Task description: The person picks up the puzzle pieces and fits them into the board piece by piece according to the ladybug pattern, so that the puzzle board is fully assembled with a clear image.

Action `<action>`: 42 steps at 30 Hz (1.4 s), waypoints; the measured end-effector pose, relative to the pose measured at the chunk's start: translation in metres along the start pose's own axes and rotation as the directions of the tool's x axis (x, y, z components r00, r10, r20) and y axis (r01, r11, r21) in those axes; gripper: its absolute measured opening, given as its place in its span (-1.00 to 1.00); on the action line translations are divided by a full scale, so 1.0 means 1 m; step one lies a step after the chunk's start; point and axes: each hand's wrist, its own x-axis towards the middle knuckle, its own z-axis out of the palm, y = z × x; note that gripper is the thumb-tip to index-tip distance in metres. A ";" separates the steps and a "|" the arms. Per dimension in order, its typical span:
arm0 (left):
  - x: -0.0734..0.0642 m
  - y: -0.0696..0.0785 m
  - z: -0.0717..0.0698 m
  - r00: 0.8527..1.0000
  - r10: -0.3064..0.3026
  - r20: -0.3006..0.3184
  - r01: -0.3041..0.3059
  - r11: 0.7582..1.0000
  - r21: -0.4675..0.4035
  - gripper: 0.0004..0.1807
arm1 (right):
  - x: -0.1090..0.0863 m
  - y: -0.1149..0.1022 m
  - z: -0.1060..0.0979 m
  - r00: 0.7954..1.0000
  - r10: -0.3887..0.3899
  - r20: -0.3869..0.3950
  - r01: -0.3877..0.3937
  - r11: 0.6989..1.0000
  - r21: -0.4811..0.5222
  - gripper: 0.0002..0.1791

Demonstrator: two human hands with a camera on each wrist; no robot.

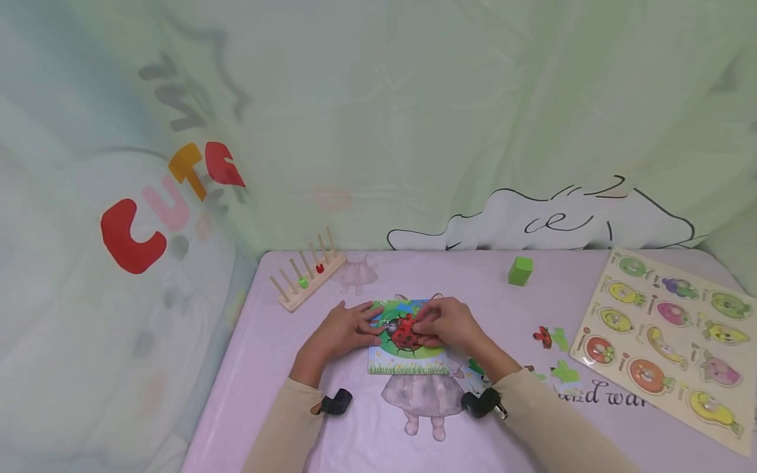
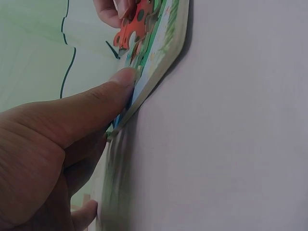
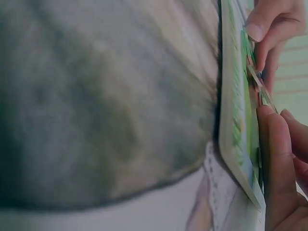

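A square puzzle board [image 1: 408,369] with a red ladybug picture lies on the table in front of the person. The left hand [image 1: 347,330] rests on its left side, fingers spread and fairly straight; in the left wrist view the thumb [image 2: 122,79] presses on the board face. Above the ladybug, the right hand [image 1: 449,325] pinches a red, black-spotted puzzle piece [image 2: 139,21] between thumb and fingers. The left wrist view shows that piece tilted over the board. From the right wrist camera the piece appears edge-on between the two hands, close over the picture.
Loose puzzle pieces [image 1: 564,372] lie right of the board, including a red one [image 1: 542,337]. Some are partly hidden by the right forearm. A fruit-and-vegetable board [image 1: 641,315] lies far right. A green block [image 1: 520,270] and a wooden peg stand [image 1: 313,281] stand farther back.
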 end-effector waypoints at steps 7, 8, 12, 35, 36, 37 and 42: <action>0.000 0.000 0.000 1.000 0.008 -0.001 -0.008 1.000 0.004 -0.62 | 0.002 0.001 0.007 0.999 0.000 -0.036 -0.001 1.000 -0.028 -0.86; 0.000 -0.001 0.000 1.000 0.009 0.000 -0.009 1.000 0.003 -0.62 | 0.002 0.001 0.008 0.999 -0.004 -0.038 0.002 0.999 -0.034 -0.86; 0.000 -0.001 0.000 1.000 0.010 0.002 -0.010 1.000 0.004 -0.63 | 0.003 -0.001 0.012 0.998 -0.013 -0.064 0.010 0.998 -0.059 -0.86; 0.002 0.002 0.001 1.000 0.001 -0.018 0.000 1.000 0.029 -0.60 | 0.004 -0.002 -0.007 0.929 -0.365 0.063 0.329 0.734 -0.595 -0.65; 0.002 0.002 0.002 1.000 -0.001 -0.021 0.001 0.999 0.033 -0.59 | 0.005 -0.001 -0.008 0.924 -0.375 0.081 0.345 0.722 -0.600 -0.63; 0.002 0.003 0.002 1.000 -0.002 -0.022 0.002 0.999 0.035 -0.57 | 0.005 0.000 -0.009 0.923 -0.373 0.093 0.352 0.721 -0.597 -0.62; 0.000 0.011 0.002 0.999 0.004 -0.053 -0.002 0.999 0.044 -0.51 | 0.007 0.002 -0.009 0.934 -0.335 0.123 0.338 0.720 -0.606 -0.59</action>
